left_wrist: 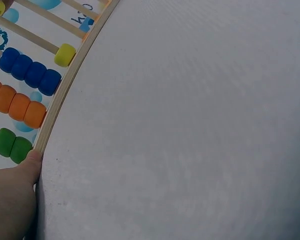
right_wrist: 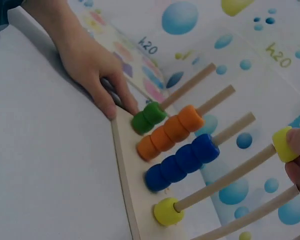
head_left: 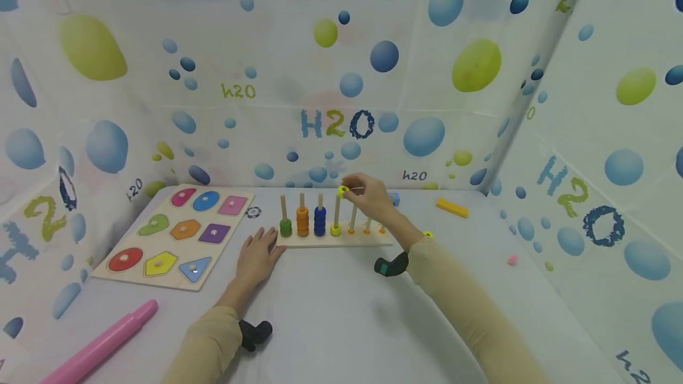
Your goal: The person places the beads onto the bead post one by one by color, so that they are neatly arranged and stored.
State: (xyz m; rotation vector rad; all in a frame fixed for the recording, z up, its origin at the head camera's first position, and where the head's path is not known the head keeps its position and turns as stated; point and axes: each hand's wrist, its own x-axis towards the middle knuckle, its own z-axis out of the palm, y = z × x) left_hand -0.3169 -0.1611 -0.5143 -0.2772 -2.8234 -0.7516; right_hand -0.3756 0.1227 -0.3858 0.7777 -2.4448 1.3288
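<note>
A wooden peg board (head_left: 336, 242) with a row of upright pegs stands on the table. Green beads (right_wrist: 149, 118), orange beads (right_wrist: 171, 132) and blue beads (right_wrist: 182, 162) are stacked on its first three pegs. One yellow bead (right_wrist: 169, 211) sits at the foot of the fourth. My right hand (head_left: 370, 197) pinches another yellow bead (right_wrist: 284, 145) between thumb and fingers at the top of that same peg. At the board's left end, my left hand (head_left: 258, 258) lies with fingers extended, its thumb touching the corner in the left wrist view.
A shape puzzle board (head_left: 176, 236) with knobbed pieces lies at the left. Nearer is a pink marker-like tube (head_left: 101, 342). To the right are a yellow block (head_left: 452, 208) and a small pink piece (head_left: 512, 260). Partly behind the right arm sit a blue block (head_left: 395, 199) and a yellow bead (head_left: 428, 234).
</note>
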